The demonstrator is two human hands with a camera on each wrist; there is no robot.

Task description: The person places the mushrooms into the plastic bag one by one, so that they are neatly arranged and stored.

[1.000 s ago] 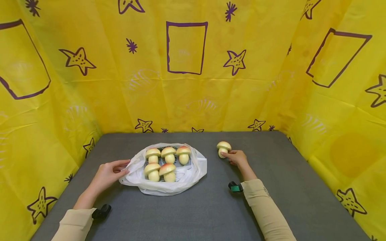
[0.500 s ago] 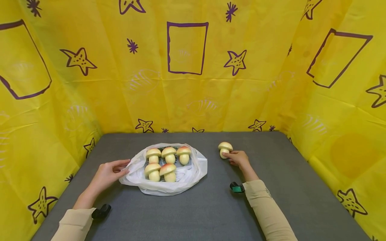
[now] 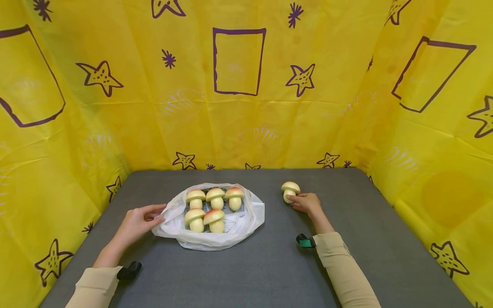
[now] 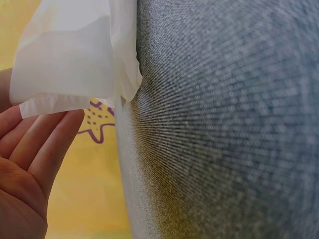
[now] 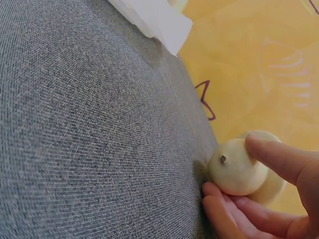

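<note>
My right hand (image 3: 308, 202) pinches the stem of a toy mushroom (image 3: 290, 188) between thumb and fingers, low at the table's right. In the right wrist view the pale stem end of that mushroom (image 5: 237, 169) faces the camera. On the left, my left hand (image 3: 140, 220) pinches the edge of a white plastic bag (image 3: 215, 243), whose mouth is spread wide. Several more mushrooms (image 3: 215, 194) with cream stems and red-tinged caps lie in two rows inside the bag. In the left wrist view the thumb is partly hidden behind the bag's edge (image 4: 65, 59).
A dark grey cloth-covered table (image 3: 239, 278) carries everything. Yellow curtains (image 3: 246, 128) with purple drawings stand along its back and sides. Each wrist wears a small black camera (image 3: 130, 270).
My right hand has slid slightly to the right with the mushroom in its pinch. The left hand, the bag and the mushrooms inside stay where they were.
</note>
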